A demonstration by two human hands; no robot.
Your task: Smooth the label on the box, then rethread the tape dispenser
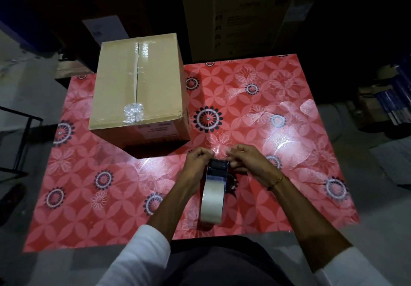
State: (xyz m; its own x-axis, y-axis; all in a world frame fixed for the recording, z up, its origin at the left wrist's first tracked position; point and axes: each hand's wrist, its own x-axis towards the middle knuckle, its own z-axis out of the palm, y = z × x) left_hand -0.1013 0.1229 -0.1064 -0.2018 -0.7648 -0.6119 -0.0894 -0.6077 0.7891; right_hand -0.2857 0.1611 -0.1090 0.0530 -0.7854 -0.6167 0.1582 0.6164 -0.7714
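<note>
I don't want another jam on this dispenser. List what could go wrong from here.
1. Both hands, left and right, pinch the clear tape end above the dispenser; it could fold and stick to itself or to the fingers.
2. Nothing steadies the dispenser, so a pull may tip it or the roll.
3. The tape wad on the box suggests this tape crumples easily.

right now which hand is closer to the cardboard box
Left. The left hand is at the front of the tape dispenser, just off the near right corner of the cardboard box. The right hand is farther right, across the dispenser.
</note>
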